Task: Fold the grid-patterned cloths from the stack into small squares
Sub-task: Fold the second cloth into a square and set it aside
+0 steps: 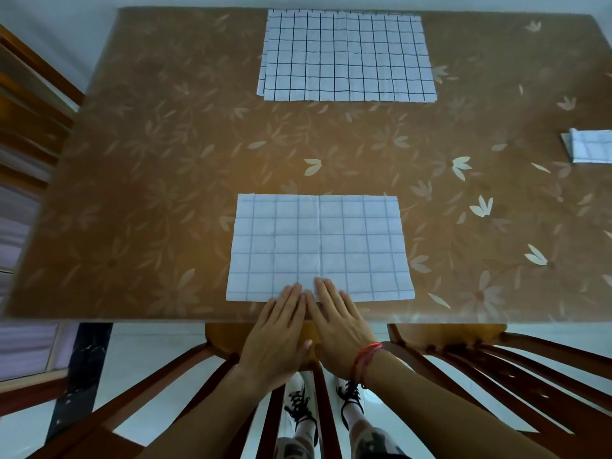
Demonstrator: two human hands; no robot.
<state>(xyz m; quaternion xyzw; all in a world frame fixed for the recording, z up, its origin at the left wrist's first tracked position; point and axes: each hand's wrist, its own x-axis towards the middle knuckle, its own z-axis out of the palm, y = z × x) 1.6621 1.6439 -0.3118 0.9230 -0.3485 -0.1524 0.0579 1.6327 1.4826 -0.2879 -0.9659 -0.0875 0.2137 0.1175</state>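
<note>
Two open hands, left hand and right hand, press flat on the near edge of the grid cloth.

Brown floral table, wooden chairs (slatted)

A brown tabletop printed with pale leaves and flowers carries three things. At 12 o'clock, by the far edge, lies a flat stack of grid-patterned cloths. At 6 o'clock, just beside the near edge, a single cloth lies flat, with a crease down its middle. At 3 o'clock sits a small folded cloth.
</note>
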